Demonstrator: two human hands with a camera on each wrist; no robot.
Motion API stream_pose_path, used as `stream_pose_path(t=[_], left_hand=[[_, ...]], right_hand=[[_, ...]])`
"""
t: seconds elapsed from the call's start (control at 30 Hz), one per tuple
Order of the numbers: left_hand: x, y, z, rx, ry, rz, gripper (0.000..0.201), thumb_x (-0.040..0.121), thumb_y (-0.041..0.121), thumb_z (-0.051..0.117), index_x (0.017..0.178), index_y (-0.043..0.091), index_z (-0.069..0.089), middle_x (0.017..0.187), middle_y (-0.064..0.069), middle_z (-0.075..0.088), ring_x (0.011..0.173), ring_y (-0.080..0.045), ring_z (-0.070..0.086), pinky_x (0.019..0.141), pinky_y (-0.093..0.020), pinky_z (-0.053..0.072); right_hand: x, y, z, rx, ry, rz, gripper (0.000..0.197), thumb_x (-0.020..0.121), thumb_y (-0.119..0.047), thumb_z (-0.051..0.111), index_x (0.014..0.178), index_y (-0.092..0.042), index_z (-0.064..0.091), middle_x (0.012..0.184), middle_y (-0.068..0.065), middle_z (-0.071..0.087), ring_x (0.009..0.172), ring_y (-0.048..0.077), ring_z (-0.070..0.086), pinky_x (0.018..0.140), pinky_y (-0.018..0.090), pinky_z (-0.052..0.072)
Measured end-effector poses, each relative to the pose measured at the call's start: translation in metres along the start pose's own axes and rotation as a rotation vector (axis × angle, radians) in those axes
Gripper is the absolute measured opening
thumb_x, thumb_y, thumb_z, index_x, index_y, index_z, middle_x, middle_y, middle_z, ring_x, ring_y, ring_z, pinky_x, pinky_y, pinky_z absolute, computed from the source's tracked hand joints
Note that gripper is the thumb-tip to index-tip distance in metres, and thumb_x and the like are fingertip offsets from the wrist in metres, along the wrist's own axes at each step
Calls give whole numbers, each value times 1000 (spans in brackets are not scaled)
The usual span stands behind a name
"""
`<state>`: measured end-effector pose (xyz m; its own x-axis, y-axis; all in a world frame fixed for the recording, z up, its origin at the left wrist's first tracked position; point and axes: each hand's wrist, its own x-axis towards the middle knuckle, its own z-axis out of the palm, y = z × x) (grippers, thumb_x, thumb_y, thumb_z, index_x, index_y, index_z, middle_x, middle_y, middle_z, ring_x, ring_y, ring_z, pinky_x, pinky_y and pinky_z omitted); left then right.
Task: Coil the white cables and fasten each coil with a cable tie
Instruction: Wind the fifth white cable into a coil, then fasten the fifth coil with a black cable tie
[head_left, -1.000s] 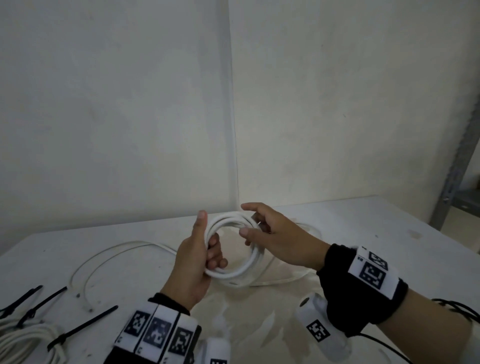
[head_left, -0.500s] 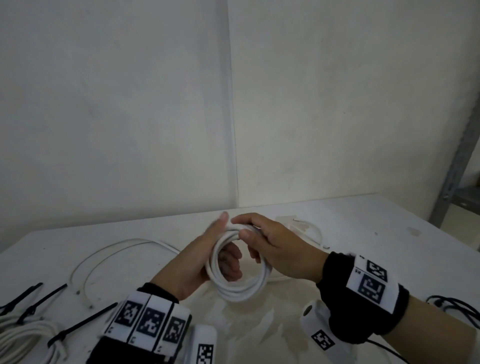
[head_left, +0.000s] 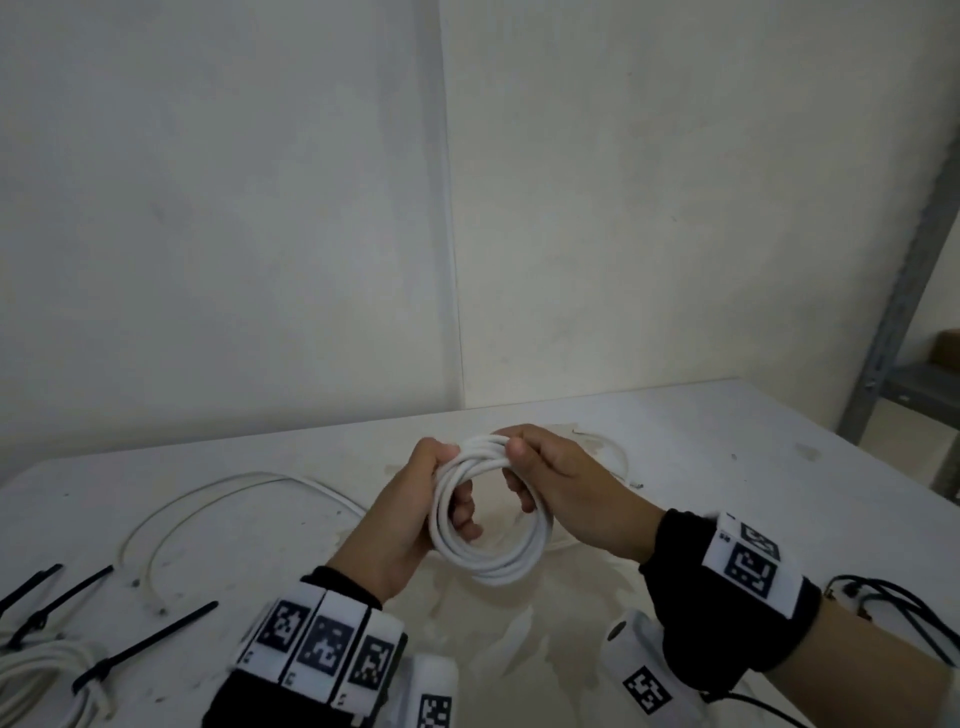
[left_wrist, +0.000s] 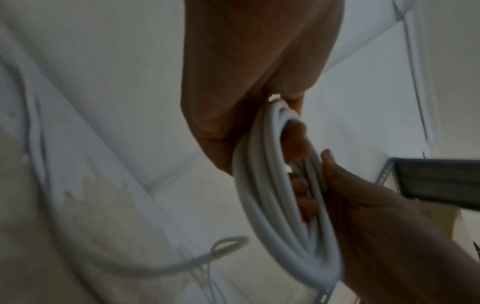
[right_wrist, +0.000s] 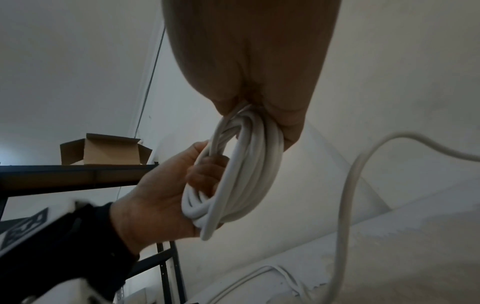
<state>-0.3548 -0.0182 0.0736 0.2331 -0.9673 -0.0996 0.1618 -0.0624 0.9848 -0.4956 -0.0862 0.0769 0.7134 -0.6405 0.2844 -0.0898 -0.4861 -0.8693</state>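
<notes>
A coil of white cable (head_left: 488, 551) stands upright above the table's middle, held between both hands. My left hand (head_left: 449, 483) grips its left side, thumb on top and fingers through the ring. At the top right of the ring, my right hand (head_left: 519, 467) pinches the strands. The left wrist view shows the coil (left_wrist: 272, 205) edge-on; the right wrist view shows the coil (right_wrist: 246, 174) with the left hand (right_wrist: 168, 195) wrapped round it. Black cable ties (head_left: 145, 644) lie at the left. A loose white cable (head_left: 208, 493) arcs over the table.
A second white coil (head_left: 36, 675) lies at the bottom-left corner by more ties (head_left: 57, 597). More white cable (head_left: 613, 452) lies behind my right hand. A metal shelf frame (head_left: 893, 338) stands at the right, with a cardboard box (right_wrist: 103, 152) on it. The table (head_left: 727, 467) is white and stained.
The coil has been turned more upright and tightened. My right hand slid to its top, and my left thumb folded down over the strands.
</notes>
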Motion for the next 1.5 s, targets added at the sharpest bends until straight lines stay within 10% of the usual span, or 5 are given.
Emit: stream_pose_path(t=[0.33, 0.53, 1.1, 1.33, 1.5], left_hand=[[-2, 3, 35, 78, -97, -33, 43, 92, 39, 45, 60, 10, 47, 39, 5, 29, 36, -9, 28, 48, -24, 37], [-3, -3, 64, -3, -27, 49, 39, 93, 33, 47, 61, 11, 46, 40, 6, 30, 36, -8, 26, 45, -22, 37], [-2, -19, 114, 294, -144, 248, 20, 87, 21, 61, 90, 3, 67, 52, 4, 44, 44, -6, 37, 47, -21, 40], [-2, -30, 131, 197, -105, 190, 14, 88, 17, 59, 76, 15, 67, 43, 9, 32, 39, -7, 30, 40, -19, 32], [1, -38, 140, 153, -87, 132, 22, 88, 16, 60, 67, 18, 64, 42, 9, 31, 39, -7, 27, 39, -18, 32]], right_hand=[[-19, -1, -25, -23, 32, 27, 30, 99, -20, 36, 118, -10, 57, 73, -1, 50, 59, 5, 44, 51, 8, 37], [-38, 1, -48, 143, 62, 129, 34, 100, -29, 32, 121, -19, 56, 89, -2, 60, 77, 6, 55, 78, 23, 46], [-79, 19, -80, 130, 317, 86, 22, 93, -20, 51, 111, -24, 63, 76, -5, 62, 60, -2, 53, 64, 12, 44], [-102, 24, -93, 137, 323, 176, 23, 94, -32, 46, 86, -31, 67, 86, -9, 68, 81, 2, 60, 77, 17, 49], [-131, 50, -134, -183, 387, 420, 19, 91, -30, 53, 105, -19, 61, 95, -4, 62, 85, 11, 60, 80, 27, 48]])
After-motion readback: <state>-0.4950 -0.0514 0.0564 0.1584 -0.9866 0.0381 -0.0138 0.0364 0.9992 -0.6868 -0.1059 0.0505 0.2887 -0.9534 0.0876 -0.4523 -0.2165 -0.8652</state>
